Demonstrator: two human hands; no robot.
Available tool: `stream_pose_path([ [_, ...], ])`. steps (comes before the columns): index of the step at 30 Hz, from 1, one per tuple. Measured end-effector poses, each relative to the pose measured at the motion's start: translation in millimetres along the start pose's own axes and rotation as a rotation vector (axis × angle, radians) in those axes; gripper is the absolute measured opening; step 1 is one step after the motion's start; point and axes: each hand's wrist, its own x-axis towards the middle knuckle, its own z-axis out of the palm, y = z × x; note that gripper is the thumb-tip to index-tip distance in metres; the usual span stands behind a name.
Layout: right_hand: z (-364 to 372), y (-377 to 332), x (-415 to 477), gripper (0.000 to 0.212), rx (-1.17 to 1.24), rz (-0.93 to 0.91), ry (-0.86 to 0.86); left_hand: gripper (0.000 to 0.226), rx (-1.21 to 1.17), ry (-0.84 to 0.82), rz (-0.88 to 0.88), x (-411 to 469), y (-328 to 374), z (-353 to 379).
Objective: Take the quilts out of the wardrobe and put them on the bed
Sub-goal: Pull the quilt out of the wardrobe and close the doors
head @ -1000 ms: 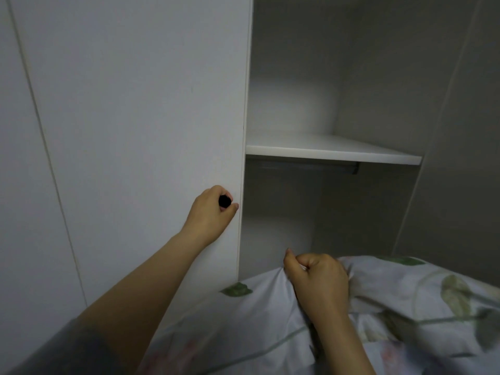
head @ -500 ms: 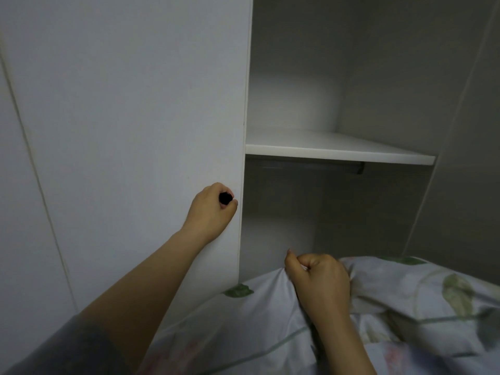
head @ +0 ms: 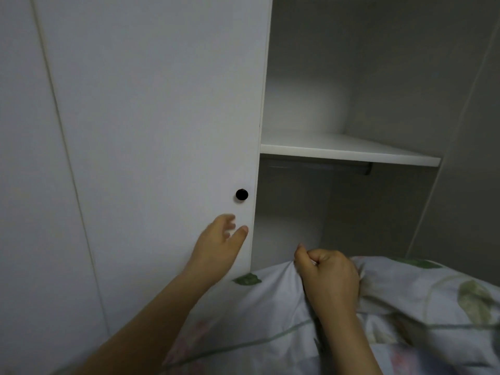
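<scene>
Broadly, the white wardrobe door (head: 151, 131) fills the left half of the view, and to its right the open wardrobe compartment (head: 392, 77) stands in shadow. A floral quilt (head: 270, 315), pale with green leaves and pink blooms, spreads across the lower right in front of the compartment's lower part; what it rests on is out of view. A white shelf (head: 349, 151) crosses the compartment, with a metal hanging rail (head: 316, 167) just under it. The right hand (head: 328, 277) has its grip closed on a bunched fold of the quilt's edge. The left hand (head: 219, 247), blurred, has a loose grip holding nothing, just below the black round knob (head: 241, 194) and apart from it.
</scene>
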Motion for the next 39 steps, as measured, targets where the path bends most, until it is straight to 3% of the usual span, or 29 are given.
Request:
stream_pose_path([
  [7,-0.5,-30.5,-29.4,0.058,0.047,0.082,0.030,0.020,0.158,0.117,0.047,-80.0,-31.7,-5.8],
  [13,-11.4,-48.0,-62.3,0.060,0.118,0.190,0.071,0.052,0.323,0.226,0.221,-104.4,-52.7,-6.0],
  [18,-27.5,-41.6,-85.6,0.060,0.059,0.207,0.037,0.054,0.158,0.227,0.131,-124.7,-51.3,4.6],
  [25,-93.5,0.9,-88.6,0.053,-0.013,0.243,-0.217,0.044,-0.016,0.199,0.158,-147.0,-11.0,32.3],
  [28,-128.9,20.0,-84.9,0.051,0.084,0.265,-0.129,0.049,-0.021,0.145,0.202,-150.7,11.3,51.3],
  [32,-177.4,37.9,-86.4,0.039,0.193,0.242,0.142,0.048,-0.019,0.123,0.227,-152.9,33.8,74.3],
  [39,-252.1,57.1,-97.1,0.017,0.117,0.183,0.506,0.049,-0.030,0.028,0.294,-162.9,67.9,119.6],
])
